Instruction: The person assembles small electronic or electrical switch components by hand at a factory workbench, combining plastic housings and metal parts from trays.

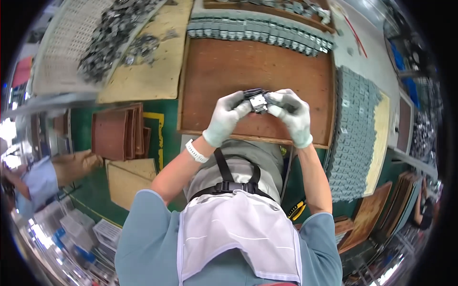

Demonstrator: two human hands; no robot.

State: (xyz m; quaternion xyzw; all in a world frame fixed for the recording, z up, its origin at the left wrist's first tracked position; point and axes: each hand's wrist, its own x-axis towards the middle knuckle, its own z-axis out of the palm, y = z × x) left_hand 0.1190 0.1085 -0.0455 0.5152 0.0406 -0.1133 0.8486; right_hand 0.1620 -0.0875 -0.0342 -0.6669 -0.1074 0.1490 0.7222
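Above the near part of a brown wooden tray (257, 59), I hold a small metal part (258, 102) with a bright silvery face and dark edges. My left hand (226, 117), in a whitish glove, pinches it from the left. My right hand (293, 114), gloved the same way, grips its right side with thumb and fingers. The part's exact kind cannot be made out, and the fingers cover its ends. Along the tray's far side stand rows of similar grey metal parts (257, 29).
Many grey metal parts (355, 138) cover a board to the right. At the far left, dark loose pieces (112, 38) lie heaped beside a tan board (157, 71). Brown trays (114, 133) lean together at left. Yellow-and-black pliers (296, 210) are by my right elbow. A person (43, 178) is at far left.
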